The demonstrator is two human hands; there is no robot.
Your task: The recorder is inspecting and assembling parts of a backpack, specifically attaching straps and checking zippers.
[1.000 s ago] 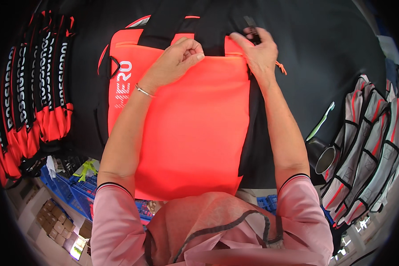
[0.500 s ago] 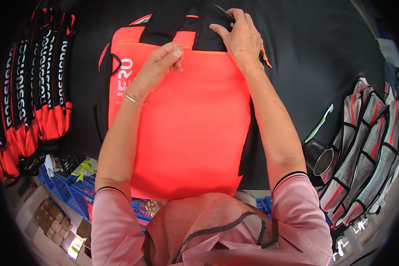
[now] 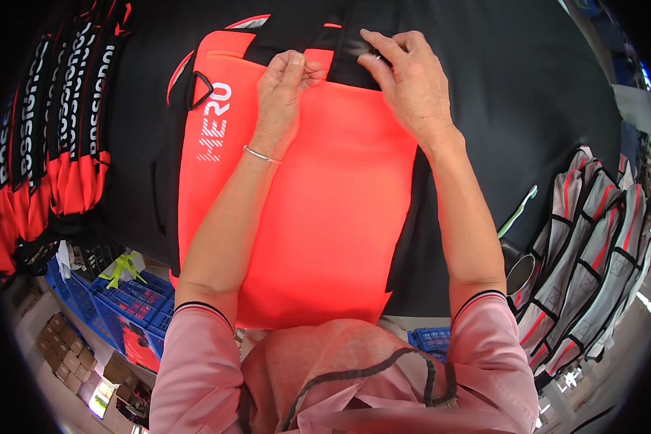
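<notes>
A bright red-orange and black bag (image 3: 325, 210) lies flat before me, white lettering along its left side. My left hand (image 3: 286, 87) is pinched closed at the bag's upper edge, beside a small red patch between black straps. Whether a thread is in the pinch is too small to tell. My right hand (image 3: 412, 83) is just to the right, over the black straps. It holds small dark thread snips (image 3: 369, 52), blurred and mostly hidden by the fingers, with the tip toward the left hand.
Black fabric covers the table (image 3: 521, 94). Black-and-red straps (image 3: 58, 130) are stacked at left, grey straps with red stripes (image 3: 579, 253) at right. Near these are a dark metal cup (image 3: 519, 273) and a green-and-white brush (image 3: 519, 210). Blue crates (image 3: 126, 300) stand below the table's edge.
My right hand has come down and nearer the left, bringing the snips over the straps. The left hand has moved up and right to the bag's edge. The view has shifted slightly.
</notes>
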